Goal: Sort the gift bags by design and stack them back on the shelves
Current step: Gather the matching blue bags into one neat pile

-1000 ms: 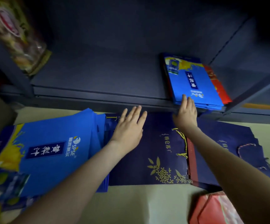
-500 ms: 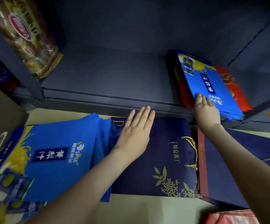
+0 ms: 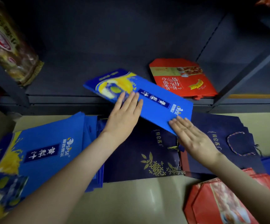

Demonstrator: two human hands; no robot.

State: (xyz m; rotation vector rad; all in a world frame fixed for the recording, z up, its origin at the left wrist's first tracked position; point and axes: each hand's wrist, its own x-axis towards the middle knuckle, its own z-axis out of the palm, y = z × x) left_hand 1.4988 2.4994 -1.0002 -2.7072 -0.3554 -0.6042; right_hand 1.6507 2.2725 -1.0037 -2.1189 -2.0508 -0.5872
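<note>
I see the left hand [image 3: 123, 117] lying flat on the blue gift bag [image 3: 157, 102]. Its fingers [image 3: 130, 103] are straight and close together. The right hand [image 3: 194, 138] is flat too, and its straight fingertips [image 3: 177, 121] touch the bag's near edge. The blue bag sits crooked under both sets of fingers, partly on the shelf [image 3: 63, 88] and partly sticking out past its front edge. It may be a few bags stacked, but the picture is too blurry to tell. Beyond the right fingers, red bags [image 3: 182, 80] lie on the shelf. Under both wrists, dark navy bags [image 3: 147, 152] lie on the floor [image 3: 131, 199]. More blue bags [image 3: 42, 151] lie left of the left arm.
</note>
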